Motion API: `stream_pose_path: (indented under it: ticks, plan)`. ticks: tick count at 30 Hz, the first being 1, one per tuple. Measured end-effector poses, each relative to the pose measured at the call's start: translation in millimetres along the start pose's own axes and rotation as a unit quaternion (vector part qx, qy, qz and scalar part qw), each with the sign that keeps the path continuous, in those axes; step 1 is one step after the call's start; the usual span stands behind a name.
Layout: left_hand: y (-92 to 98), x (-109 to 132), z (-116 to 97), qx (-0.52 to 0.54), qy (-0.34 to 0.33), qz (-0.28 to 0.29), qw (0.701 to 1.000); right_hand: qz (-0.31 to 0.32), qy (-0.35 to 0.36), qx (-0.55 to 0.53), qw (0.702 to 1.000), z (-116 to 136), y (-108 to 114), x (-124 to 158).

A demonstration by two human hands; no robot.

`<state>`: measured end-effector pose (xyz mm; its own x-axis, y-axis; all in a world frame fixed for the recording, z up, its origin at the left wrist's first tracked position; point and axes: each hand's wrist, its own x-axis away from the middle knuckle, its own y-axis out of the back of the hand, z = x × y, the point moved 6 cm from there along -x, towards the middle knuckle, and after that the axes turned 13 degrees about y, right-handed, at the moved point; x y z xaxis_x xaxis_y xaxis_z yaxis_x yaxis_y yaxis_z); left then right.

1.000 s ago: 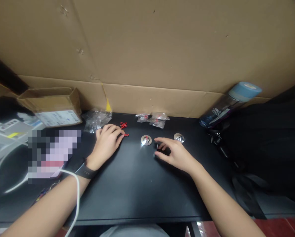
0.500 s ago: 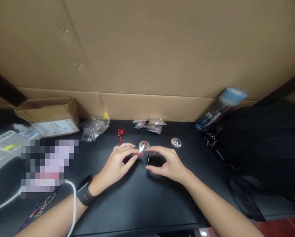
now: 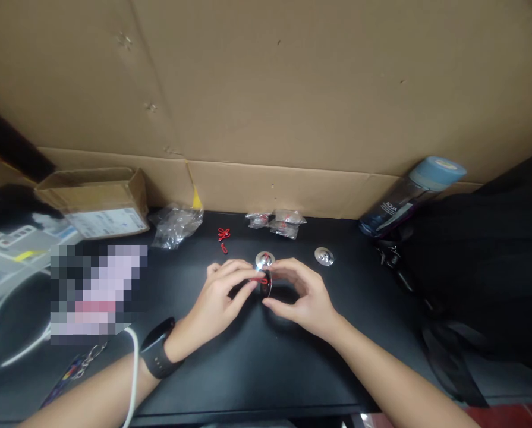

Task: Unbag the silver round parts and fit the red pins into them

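Far left edge: a grey-white object with a yellow strip [image 3: 22,255] lies on the black tabletop [image 3: 248,374], a white cable [image 3: 134,362] looping near it and across the left forearm.
Box: an open brown cardboard box with a white label [image 3: 107,199] stands at the back left.
Pixelated patch: a lavender shape, its details hidden; a colourful strap with a metal ring [image 3: 76,367] lies below it.
Plastic: a crumpled clear plastic bag [image 3: 176,226] is right of the box.
Left hand: palm down, a dark watch [image 3: 159,353] on the wrist, the left hand [image 3: 221,290] narrows to a pinch on a thin red cord [image 3: 264,281].
Loose cords: two bunched red cords [image 3: 223,234] lie beyond that hand.
Centre: a round silver metal disc [image 3: 265,259] lies flat just beyond the fingertips.
Held disc: a shiny disc on edge [image 3: 267,290] stands between the hands; the cord meets it, but whether it passes through cannot be told.
Right hand: the right hand [image 3: 305,297] curves, thumb and fingers apart, holding that disc by its rim.
Packets: small clear plastic packets with red inside [image 3: 287,224] lie at the back.
Right side: another silver disc [image 3: 324,256], then a leaning dark bottle with a blue cap [image 3: 408,196] and a black fabric bag [image 3: 479,279].
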<state>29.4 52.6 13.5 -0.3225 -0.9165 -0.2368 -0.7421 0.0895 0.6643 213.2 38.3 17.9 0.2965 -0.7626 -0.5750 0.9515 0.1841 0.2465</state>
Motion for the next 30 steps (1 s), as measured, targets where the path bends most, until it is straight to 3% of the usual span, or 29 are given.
stream_pose_path:
  ticks: [9, 30]
  plan:
    - [13.0, 7, -21, -0.018, -0.105, -0.075, 0.991, -0.017, 0.018, -0.041, 0.999, 7, -6, 3]
    - [13.5, 15, -27, -0.116, -0.156, -0.123, 0.973, -0.036, 0.020, -0.044, 0.998, 9, -7, 2]
